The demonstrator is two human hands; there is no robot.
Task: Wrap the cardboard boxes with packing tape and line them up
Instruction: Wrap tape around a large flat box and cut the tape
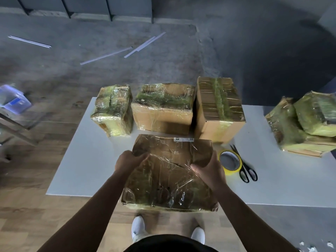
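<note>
Box (169,173): brown cardboard, crumpled, a diagonal crease across the top face; glossy yellowish tape wrinkled over the whole face; white label strip at its far edge.
Box place: between both hands, on the white table (81,160); its near end covers the table's near edge in this view.
Left hand (129,160): fingers curled, gripping the box's left upper edge.
Right hand (209,170): fingers curled, gripping the box's right upper edge; thumb on the top face.
Row beyond the hands: three taped boxes side by side: small box (113,110) beyond the left hand, wide box (163,108) straight ahead, tall box (219,108) beyond the right hand. The wide and tall boxes touch; the small one stands just apart.
Stack (300,124): far right of the right hand, heavily taped, yellow-green; seems to be two boxes, one on the other, tilted; exact count cannot be told.
Tape roll (230,162): one, yellow, lying flat just right of the right hand.
Scissors (245,168): one pair, black handles, touching the roll's right side.
Box count: one held, three in the row, plus the stack.
</note>
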